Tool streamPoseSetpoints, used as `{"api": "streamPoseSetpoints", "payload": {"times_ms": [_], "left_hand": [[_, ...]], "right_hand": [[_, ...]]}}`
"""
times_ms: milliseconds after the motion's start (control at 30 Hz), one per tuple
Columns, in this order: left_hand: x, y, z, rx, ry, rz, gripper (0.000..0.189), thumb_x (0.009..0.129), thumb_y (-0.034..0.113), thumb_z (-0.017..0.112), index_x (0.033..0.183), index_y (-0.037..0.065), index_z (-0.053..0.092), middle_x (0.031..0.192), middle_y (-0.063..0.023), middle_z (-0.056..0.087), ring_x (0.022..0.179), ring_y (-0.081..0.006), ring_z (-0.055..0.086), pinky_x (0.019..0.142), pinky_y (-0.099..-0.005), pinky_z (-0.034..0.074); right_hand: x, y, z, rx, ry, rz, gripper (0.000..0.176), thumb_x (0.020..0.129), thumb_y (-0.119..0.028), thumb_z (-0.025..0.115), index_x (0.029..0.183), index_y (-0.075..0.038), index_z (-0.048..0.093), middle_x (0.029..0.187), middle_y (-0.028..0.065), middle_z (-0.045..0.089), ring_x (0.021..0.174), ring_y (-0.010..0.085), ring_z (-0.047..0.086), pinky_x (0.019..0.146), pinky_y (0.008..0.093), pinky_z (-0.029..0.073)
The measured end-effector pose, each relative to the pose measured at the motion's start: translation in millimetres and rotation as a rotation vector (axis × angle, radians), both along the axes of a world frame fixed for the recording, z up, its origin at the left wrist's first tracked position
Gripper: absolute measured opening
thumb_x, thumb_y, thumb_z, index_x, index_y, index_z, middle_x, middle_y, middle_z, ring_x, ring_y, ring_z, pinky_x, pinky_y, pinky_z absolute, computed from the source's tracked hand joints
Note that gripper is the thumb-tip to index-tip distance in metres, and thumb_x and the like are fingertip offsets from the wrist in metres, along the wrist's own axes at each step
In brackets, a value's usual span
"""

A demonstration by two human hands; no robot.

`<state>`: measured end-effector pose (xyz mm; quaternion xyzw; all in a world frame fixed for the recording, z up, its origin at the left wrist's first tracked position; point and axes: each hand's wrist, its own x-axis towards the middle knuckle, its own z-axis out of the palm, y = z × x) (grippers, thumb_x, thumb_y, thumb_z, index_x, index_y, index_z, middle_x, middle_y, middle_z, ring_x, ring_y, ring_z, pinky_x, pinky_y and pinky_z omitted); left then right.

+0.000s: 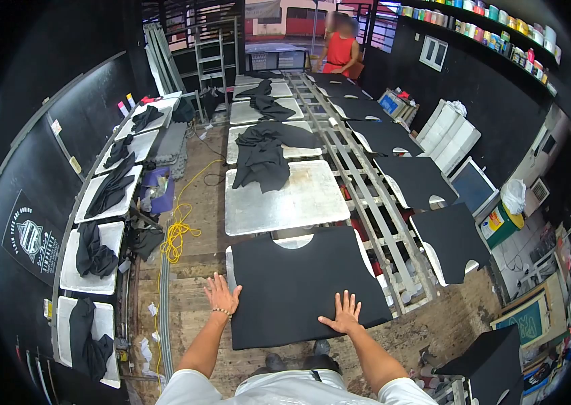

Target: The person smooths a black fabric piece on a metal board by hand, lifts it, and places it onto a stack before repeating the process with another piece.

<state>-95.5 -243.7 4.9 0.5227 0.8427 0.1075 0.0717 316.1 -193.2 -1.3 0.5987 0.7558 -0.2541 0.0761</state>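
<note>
A black fabric piece [292, 283] with a curved neckline cutout lies flat over a white board [230, 268] right in front of me. My left hand [222, 295] is open at the left edge of the fabric, fingers spread, a beaded bracelet on the wrist. Palm down on the lower right part of the fabric, my right hand [343, 312] is open too, with its fingers apart. Neither hand grips anything. Just beyond is a bare pale board [285, 202], and a crumpled black cloth [262, 158] hangs over its far edge.
More boards with bunched black cloths [96, 250] line the left wall. A metal rail frame [366, 196] runs between my row and flat black pieces [447, 239] on the right. A yellow cord [177, 233] lies on the floor. A person in red [341, 50] stands at the far end.
</note>
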Motion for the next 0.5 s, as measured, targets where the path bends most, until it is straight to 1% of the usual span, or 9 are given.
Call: {"api": "streamPoseSetpoints", "payload": {"times_ms": [500], "left_hand": [[8.5, -5.3, -2.7, -0.006, 0.010, -0.014, 0.088, 0.095, 0.063, 0.036, 0.149, -0.007, 0.027, 0.159, -0.0242, 0.018, 0.147, -0.0457, 0.013, 0.116, -0.0620, 0.011]], "right_hand": [[-1.6, -1.1, 2.2, 0.002, -0.007, -0.003, 0.125, 0.072, -0.089, 0.046, 0.157, -0.012, -0.005, 0.162, 0.0184, -0.016, 0.148, 0.0378, -0.018, 0.115, 0.0599, -0.009]]}}
